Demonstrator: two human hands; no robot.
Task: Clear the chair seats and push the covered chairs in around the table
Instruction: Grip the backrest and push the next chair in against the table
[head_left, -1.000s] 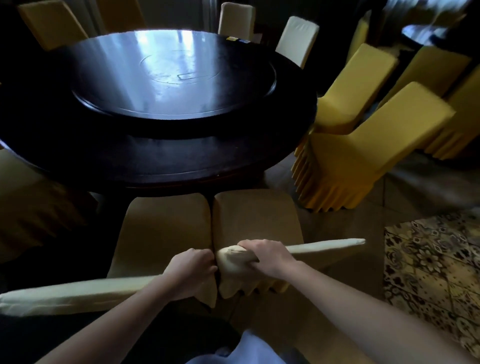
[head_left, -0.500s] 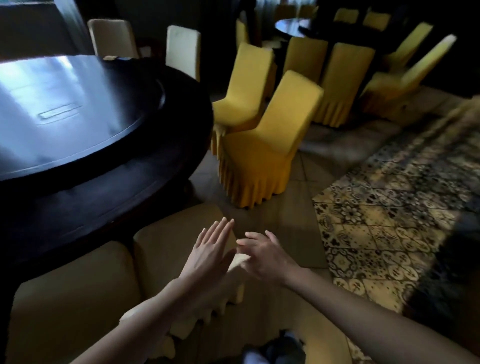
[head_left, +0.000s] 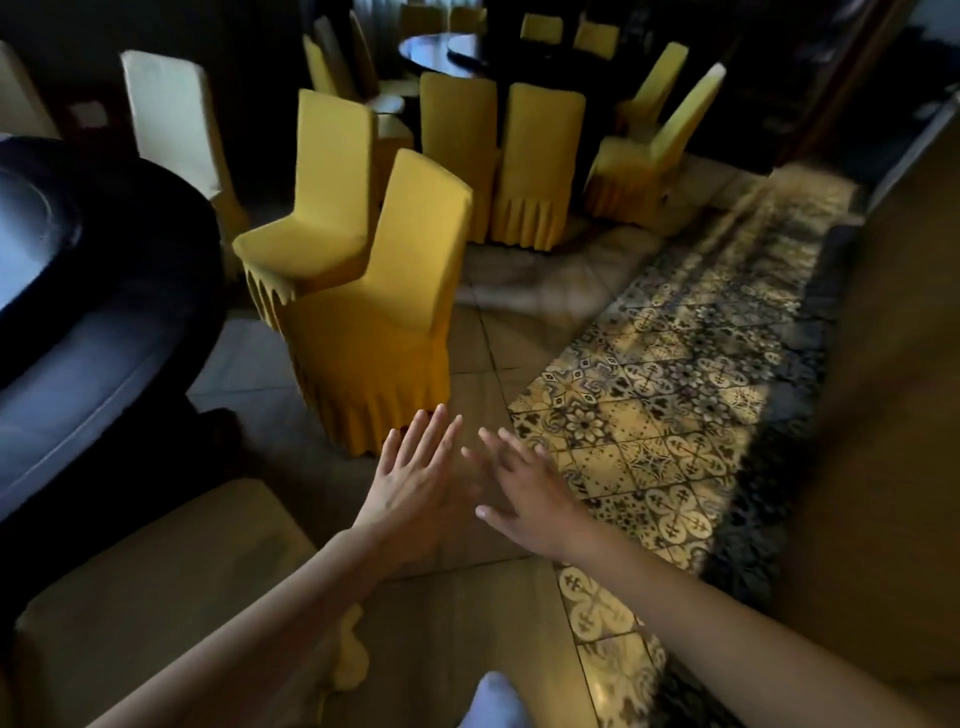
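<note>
As the fingers (head_left: 441, 441) reach out straight and spread, holding nothing, the left hand (head_left: 415, 488) and right hand (head_left: 524, 499) hover side by side at lower centre, over the floor (head_left: 519, 597). A pale chair (head_left: 156, 571) sits lower left beside the dark table (head_left: 104, 338). A yellow chair (head_left: 374, 322) stands mid-frame, clear of the table.

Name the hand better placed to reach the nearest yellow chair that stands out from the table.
Probably the left. The left hand, open, reaches almost to the skirt of the nearest yellow chair. The right hand, also open, lies farther aside, toward the patterned floor.
</note>
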